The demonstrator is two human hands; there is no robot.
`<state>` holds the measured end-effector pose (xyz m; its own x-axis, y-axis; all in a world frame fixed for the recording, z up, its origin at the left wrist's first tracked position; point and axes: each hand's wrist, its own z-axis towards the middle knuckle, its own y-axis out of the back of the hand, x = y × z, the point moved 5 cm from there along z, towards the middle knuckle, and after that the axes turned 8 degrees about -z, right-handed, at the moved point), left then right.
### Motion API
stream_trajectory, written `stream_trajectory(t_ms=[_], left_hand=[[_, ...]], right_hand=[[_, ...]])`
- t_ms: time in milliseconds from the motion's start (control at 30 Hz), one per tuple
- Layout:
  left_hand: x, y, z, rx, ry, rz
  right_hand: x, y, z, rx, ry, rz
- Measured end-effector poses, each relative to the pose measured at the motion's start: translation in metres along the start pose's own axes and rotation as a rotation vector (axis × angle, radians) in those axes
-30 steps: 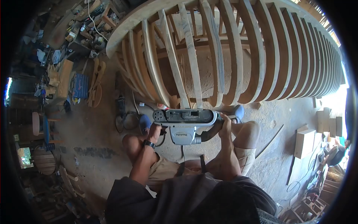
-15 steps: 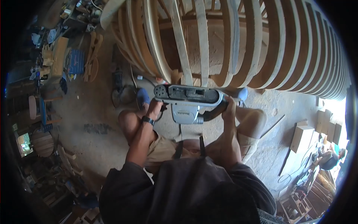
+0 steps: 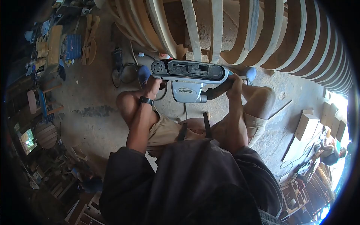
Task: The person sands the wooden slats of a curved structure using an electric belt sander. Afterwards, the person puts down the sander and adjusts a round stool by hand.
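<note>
A grey Makita belt sander is held crosswise in front of the body, its long dark side turned up to the camera. My left hand is closed round its front end, with a watch on the wrist. Round the black rear handle on the other end, my right hand is closed. The sander's far edge lies against or very close to the lower ends of the pale curved wooden ribs; whether it touches them is hard to see.
More ribs curve away to the right. A power cord lies on the concrete floor. A blue case and cut wood are at left. Wooden blocks stand at right, with a person beyond.
The view has tilted, so sander, ribs and knees all appear higher. Both hands keep their hold, and the sander stays by the rib ends.
</note>
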<state>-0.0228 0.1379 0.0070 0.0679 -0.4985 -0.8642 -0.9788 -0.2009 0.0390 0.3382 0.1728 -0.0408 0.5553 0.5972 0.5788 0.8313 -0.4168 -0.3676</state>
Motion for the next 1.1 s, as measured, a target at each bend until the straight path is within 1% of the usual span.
stream_trajectory(t_ms=[33, 67, 100, 133, 167, 233, 267, 300, 333, 367, 433, 500, 567, 633, 700, 767, 800, 833, 867, 933, 1033, 1067, 1100], left_hand=[[-0.006, -0.001, -0.002, 0.025, -0.048, -0.009], [-0.009, 0.000, -0.005, 0.023, -0.045, -0.012], [-0.015, -0.003, -0.009, 0.052, 0.028, -0.042], [-0.015, -0.005, -0.012, 0.080, 0.102, -0.070], [-0.013, -0.005, -0.011, 0.078, 0.103, -0.072], [-0.012, -0.006, -0.009, 0.090, 0.099, -0.036], [-0.012, -0.008, -0.010, 0.091, 0.096, -0.037], [-0.012, -0.010, -0.011, 0.064, 0.138, -0.044], [-0.012, -0.012, -0.010, 0.038, 0.181, -0.051], [-0.011, -0.012, -0.007, 0.038, 0.178, -0.050], [0.000, -0.011, -0.001, 0.058, 0.151, -0.021], [0.010, -0.009, 0.003, 0.069, 0.152, -0.014], [0.016, -0.010, 0.008, 0.086, 0.151, -0.006], [0.022, -0.007, 0.014, 0.060, 0.082, 0.039], [0.025, -0.008, 0.015, 0.058, 0.069, 0.041], [0.025, -0.008, 0.016, 0.057, 0.053, 0.040], [0.028, -0.008, 0.017, 0.067, 0.102, 0.059], [0.030, -0.007, 0.019, 0.078, 0.148, 0.079], [0.031, -0.007, 0.019, 0.080, 0.142, 0.078], [0.018, -0.013, 0.011, 0.025, 0.173, 0.001], [-0.009, -0.017, -0.005, -0.010, 0.139, -0.052], [-0.015, -0.016, -0.009, -0.011, 0.141, -0.054], [-0.019, -0.013, -0.012, 0.013, 0.098, -0.065]], right_hand=[[0.004, -0.001, -0.009, -0.002, 0.000, -0.002], [0.011, -0.004, -0.019, 0.062, 0.064, -0.019], [0.020, -0.009, -0.030, 0.126, 0.128, -0.036], [0.027, -0.014, -0.043, 0.039, 0.094, -0.003], [0.026, -0.011, -0.044, 0.040, 0.093, -0.006], [0.032, -0.008, -0.049, 0.064, 0.173, -0.050], [0.033, -0.010, -0.049, 0.037, 0.213, -0.064], [0.034, -0.014, -0.048, 0.040, 0.220, -0.062], [0.032, -0.014, -0.044, 0.015, 0.197, -0.047], [0.028, -0.011, -0.040, -0.011, 0.171, -0.033], [0.026, -0.014, -0.032, 0.013, 0.164, -0.016], [0.025, -0.015, -0.030, -0.057, 0.081, 0.009], [0.017, -0.004, -0.020, -0.051, 0.101, -0.016], [0.010, 0.003, -0.007, -0.040, 0.122, -0.043], [0.001, 0.008, 0.006, -0.099, 0.003, -0.037], [-0.002, 0.009, 0.011, -0.108, -0.011, -0.045], [-0.002, 0.008, 0.010, -0.117, -0.024, -0.055], [0.000, 0.007, 0.008, -0.115, -0.018, -0.053], [0.001, 0.006, 0.006, -0.114, -0.002, -0.057], [0.008, 0.001, -0.002, -0.111, 0.019, -0.060], [0.018, -0.006, -0.024, -0.080, -0.002, -0.058], [0.025, -0.010, -0.034, -0.029, 0.055, -0.088], [0.032, -0.013, -0.043, 0.021, 0.110, -0.118]])
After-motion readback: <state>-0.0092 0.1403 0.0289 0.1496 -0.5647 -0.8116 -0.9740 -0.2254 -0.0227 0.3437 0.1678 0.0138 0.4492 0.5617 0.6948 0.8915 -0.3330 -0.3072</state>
